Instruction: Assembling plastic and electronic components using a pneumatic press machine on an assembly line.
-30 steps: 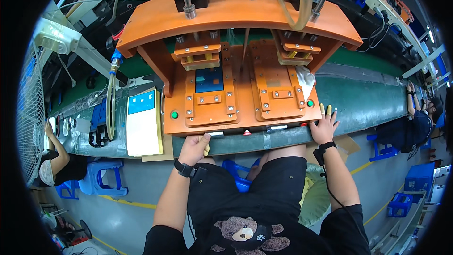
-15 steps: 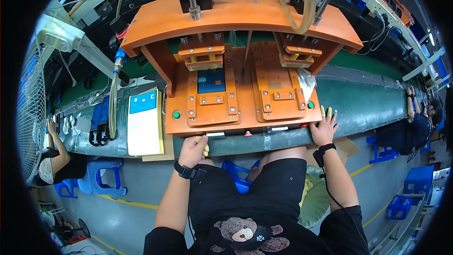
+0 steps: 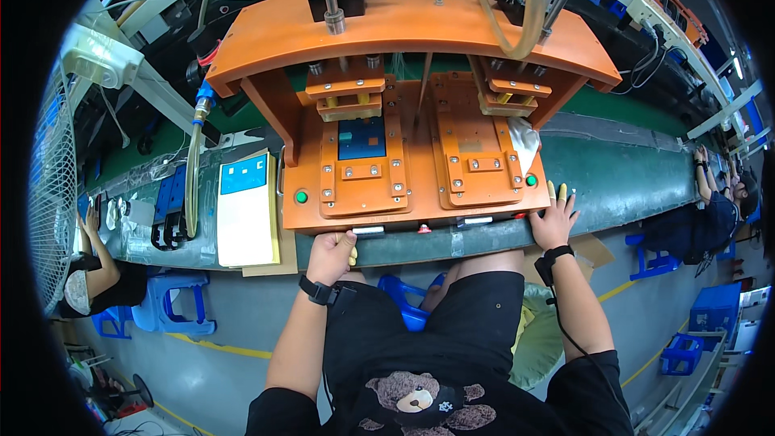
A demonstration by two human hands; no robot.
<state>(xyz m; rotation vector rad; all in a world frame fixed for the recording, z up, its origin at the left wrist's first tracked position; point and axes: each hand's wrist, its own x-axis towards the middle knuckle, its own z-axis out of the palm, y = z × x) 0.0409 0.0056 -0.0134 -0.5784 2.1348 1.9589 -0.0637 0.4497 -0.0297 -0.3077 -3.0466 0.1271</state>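
My left hand (image 3: 329, 257) is closed beside the left front corner of an orange twin-station press (image 3: 420, 214), at the table's front edge. Its curled fingers hide whatever they may hold. To the right of the press, my right hand (image 3: 555, 220) lies with fingers spread on the green tabletop (image 3: 622, 182), holding nothing. Both hands wear yellowish finger covers on some fingertips. A blue flat sheet (image 3: 361, 138) lies in the press's left fixture, under the raised press head (image 3: 349, 97). Only a bare pad shows in the right fixture (image 3: 482, 153).
Left of the press, a blue sheet (image 3: 245, 173) rests on a white paper stack (image 3: 246, 230). A crumpled white sheet (image 3: 525, 144) sits by the right fixture. A fan cage (image 3: 52, 194) stands far left. Co-workers sit at both ends; blue stools (image 3: 173, 303) stand below.
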